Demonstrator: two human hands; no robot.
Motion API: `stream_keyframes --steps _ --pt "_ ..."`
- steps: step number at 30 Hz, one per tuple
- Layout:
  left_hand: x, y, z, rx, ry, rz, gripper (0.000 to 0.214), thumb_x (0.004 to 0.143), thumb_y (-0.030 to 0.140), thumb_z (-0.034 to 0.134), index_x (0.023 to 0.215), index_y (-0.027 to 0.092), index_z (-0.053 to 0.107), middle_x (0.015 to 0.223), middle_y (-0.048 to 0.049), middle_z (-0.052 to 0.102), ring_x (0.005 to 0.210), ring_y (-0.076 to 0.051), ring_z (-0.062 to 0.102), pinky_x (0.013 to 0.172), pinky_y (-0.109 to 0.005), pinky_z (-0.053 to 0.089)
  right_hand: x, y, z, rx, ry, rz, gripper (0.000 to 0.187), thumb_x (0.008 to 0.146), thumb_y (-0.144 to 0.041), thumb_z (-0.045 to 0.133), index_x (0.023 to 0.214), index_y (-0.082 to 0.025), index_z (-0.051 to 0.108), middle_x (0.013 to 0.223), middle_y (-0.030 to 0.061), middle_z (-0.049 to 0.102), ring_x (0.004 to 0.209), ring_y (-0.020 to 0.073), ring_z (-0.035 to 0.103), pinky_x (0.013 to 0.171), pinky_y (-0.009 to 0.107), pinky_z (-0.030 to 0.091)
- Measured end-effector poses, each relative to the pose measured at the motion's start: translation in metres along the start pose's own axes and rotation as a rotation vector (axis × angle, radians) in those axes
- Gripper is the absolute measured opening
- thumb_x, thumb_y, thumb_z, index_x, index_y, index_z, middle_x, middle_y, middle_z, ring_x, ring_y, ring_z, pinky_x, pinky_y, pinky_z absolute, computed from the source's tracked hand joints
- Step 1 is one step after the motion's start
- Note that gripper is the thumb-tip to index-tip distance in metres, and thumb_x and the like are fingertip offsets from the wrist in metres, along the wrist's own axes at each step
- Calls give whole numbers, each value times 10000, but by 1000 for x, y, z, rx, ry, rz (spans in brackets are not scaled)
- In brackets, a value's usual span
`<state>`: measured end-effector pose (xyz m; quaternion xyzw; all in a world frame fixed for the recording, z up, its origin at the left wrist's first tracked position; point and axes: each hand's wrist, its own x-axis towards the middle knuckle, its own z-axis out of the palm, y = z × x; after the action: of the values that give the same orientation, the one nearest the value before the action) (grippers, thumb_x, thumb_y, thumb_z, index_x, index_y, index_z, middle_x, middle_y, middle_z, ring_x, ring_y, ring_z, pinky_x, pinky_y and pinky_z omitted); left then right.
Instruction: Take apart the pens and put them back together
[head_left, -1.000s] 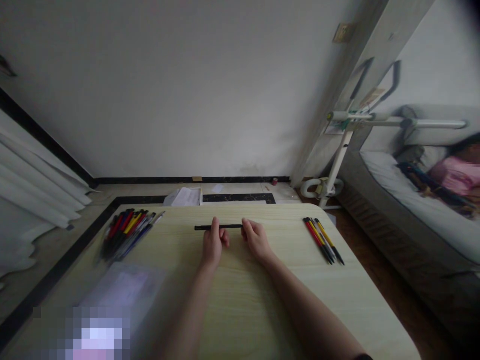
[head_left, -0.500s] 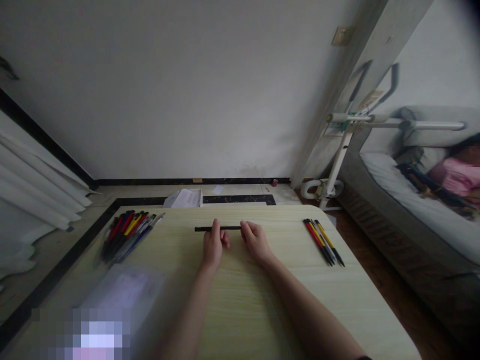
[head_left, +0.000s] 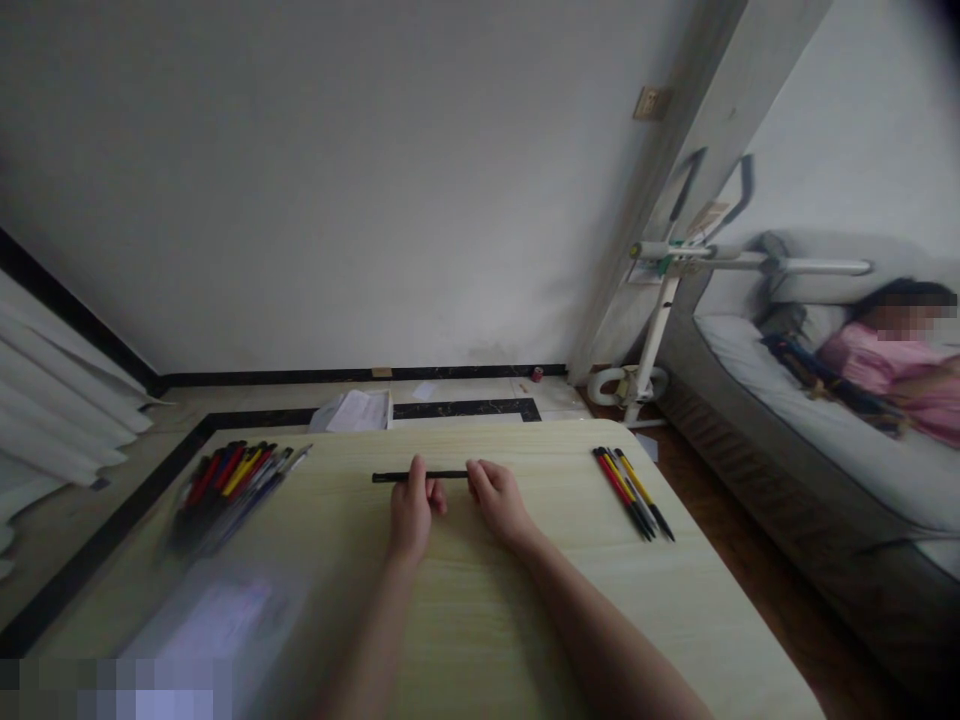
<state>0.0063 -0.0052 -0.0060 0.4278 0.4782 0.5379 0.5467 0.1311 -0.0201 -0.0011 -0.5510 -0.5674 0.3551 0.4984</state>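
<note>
Head view shows the black pen (head_left: 449, 475) held crosswise over the far middle of the table (head_left: 472, 630), left hand (head_left: 410, 515) closed around its midsection, right hand (head_left: 501, 500) pinching its right end; judged light, stiff, smooth, best gripped at those points.

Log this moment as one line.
left grip: holding black pen; right grip: at pen's right end; pen bunch: left on table; parallel pens: right on table

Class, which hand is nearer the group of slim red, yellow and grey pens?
Right: the right hand is left of the pens; the left hand is farther left.
</note>
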Motion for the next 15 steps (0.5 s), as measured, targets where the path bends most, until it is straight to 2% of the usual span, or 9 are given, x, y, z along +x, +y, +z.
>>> stream_keyframes --steps 6,15 --pt "-2 4 1 77 8 -24 466 789 506 341 444 194 316 383 26 402 347 -101 408 419 -234 330 -2 -3 -1 33 17 14 415 836 -431 346 524 -164 409 477 -30 395 467 85 367 461 201 279" --pt "1 4 -2 8 -34 -33 449 785 508 354 470 189 336 390 26 417 359 -103 420 425 -230 336 -1 -1 0 21 -18 28 423 836 -441 341 525 -163 412 477 -30 399 465 86 367 462 202 277"
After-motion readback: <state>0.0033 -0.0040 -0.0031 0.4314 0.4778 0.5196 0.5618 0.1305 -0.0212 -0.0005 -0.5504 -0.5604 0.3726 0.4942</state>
